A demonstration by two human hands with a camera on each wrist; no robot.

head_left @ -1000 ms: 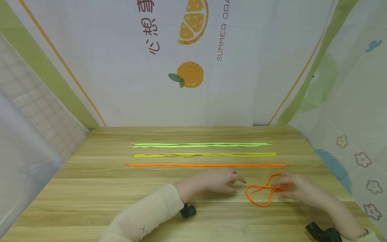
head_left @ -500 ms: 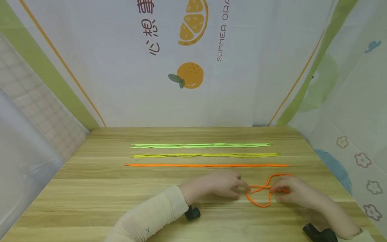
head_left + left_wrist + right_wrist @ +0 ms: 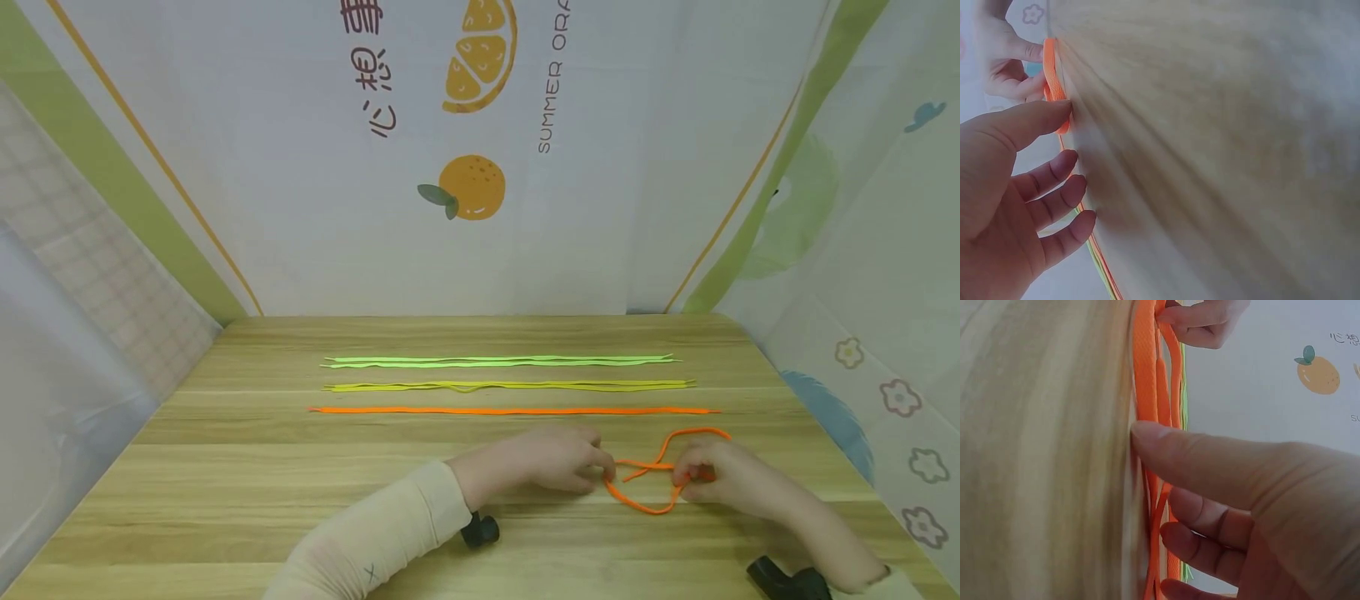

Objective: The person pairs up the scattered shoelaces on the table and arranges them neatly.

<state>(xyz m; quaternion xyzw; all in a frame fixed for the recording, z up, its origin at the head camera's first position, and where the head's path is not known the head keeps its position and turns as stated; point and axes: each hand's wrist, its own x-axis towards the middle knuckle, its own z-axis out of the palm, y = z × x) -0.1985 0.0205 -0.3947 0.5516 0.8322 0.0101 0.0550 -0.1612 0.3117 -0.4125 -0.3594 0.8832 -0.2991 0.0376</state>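
Note:
A loose orange shoelace [image 3: 649,509] lies looped on the table at front right. My left hand [image 3: 562,460] pinches the left end of its loop between thumb and index finger. At the loop's right side, my right hand [image 3: 738,477] pinches the same shoelace between thumb and fingers. In the right wrist view, the orange shoelace [image 3: 1145,381] runs under the right thumb towards the left hand [image 3: 1204,322]. The left wrist view has the left thumb [image 3: 1041,122] at the flat orange band [image 3: 1052,78]; the other fingers are spread apart. Part of the shoelace is hidden behind the right hand.
Farther back, a second orange shoelace [image 3: 480,411] lies straight across the wooden table [image 3: 225,483]. Behind it run paired yellow shoelaces [image 3: 540,383], then paired green shoelaces [image 3: 420,360]. A printed curtain [image 3: 570,250] hangs behind the table. Black devices [image 3: 480,530] sit at the wrists.
My left hand has moved right to the loop and now pinches it. My right hand has shifted slightly left and grips the shoelace; the loop's near part has been drawn a little.

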